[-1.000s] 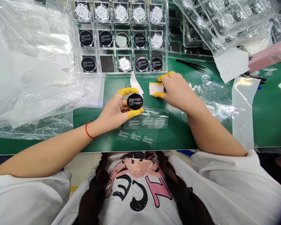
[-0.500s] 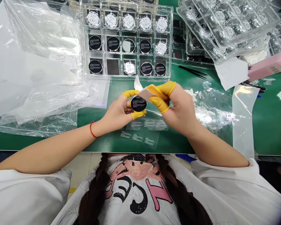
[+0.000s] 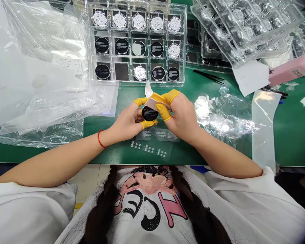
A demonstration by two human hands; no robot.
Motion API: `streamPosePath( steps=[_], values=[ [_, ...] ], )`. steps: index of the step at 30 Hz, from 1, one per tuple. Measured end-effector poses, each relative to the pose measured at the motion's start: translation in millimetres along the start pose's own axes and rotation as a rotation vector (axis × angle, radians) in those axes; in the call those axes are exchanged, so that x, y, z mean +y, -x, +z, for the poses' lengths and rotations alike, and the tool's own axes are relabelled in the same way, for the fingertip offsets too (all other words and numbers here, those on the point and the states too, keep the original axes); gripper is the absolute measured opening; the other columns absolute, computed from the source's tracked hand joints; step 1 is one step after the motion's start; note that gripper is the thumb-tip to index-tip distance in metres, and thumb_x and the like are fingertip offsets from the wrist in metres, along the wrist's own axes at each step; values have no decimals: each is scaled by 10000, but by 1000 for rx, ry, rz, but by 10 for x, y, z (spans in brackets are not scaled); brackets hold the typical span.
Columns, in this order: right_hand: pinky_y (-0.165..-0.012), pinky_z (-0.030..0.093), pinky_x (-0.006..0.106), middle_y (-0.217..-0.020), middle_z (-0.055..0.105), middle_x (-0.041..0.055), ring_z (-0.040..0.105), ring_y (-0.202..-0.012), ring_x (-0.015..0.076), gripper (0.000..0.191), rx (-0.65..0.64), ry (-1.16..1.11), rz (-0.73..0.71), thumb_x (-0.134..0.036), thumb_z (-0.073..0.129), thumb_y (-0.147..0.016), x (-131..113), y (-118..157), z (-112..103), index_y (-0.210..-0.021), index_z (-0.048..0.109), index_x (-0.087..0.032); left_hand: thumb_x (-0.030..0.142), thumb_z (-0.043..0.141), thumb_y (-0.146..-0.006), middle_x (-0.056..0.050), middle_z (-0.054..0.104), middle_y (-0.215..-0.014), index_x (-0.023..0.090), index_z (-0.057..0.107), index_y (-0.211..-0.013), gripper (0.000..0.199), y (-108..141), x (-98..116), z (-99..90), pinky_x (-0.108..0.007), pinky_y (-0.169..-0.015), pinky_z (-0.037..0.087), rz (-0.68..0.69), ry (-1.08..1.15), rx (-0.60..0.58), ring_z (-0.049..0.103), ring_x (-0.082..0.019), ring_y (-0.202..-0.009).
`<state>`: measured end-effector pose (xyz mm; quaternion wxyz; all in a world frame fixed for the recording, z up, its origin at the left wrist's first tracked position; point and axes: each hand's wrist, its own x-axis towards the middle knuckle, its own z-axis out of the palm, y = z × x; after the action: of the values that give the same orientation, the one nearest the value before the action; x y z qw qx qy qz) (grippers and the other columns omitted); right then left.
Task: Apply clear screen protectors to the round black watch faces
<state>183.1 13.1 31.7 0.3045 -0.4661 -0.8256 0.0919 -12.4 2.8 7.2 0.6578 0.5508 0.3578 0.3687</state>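
A round black watch face (image 3: 149, 114) with small white print is held at its edge by my left hand (image 3: 132, 117), which wears yellow finger covers. My right hand (image 3: 179, 113), also in yellow finger covers, pinches a flat pale card or pad (image 3: 155, 102) that lies over the upper part of the watch face. Just behind them a scrap of white paper (image 3: 148, 88) stands up. Below my hands, clear printed film stickers (image 3: 152, 150) lie on the green table (image 3: 104, 156). The clear tray (image 3: 91, 82) beyond holds several round watches.
Plastic bags and sheets (image 3: 40, 78) cover the left side. At the back right are stacked clear trays (image 3: 246, 30), black tweezers (image 3: 209, 77) and a pink bottle (image 3: 291, 72). Crumpled clear film (image 3: 226, 115) and a translucent strip (image 3: 264, 128) lie at the right.
My right hand has moved left and slightly down, bringing the pale card further over the watch face. My left hand has hardly moved and still holds the watch.
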Motion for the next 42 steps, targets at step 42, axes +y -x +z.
streamPosePath(
  steps=[42],
  values=[
    [-813, 450, 357, -883, 624, 33, 514, -855, 184, 183, 125, 223, -443, -105, 499, -962, -105, 20, -48, -1011, 636, -217, 238, 879, -659, 33, 704, -852, 205, 492, -1164, 637, -65, 112, -54, -178, -619, 538, 36, 22, 133, 699, -92, -713]
  ],
)
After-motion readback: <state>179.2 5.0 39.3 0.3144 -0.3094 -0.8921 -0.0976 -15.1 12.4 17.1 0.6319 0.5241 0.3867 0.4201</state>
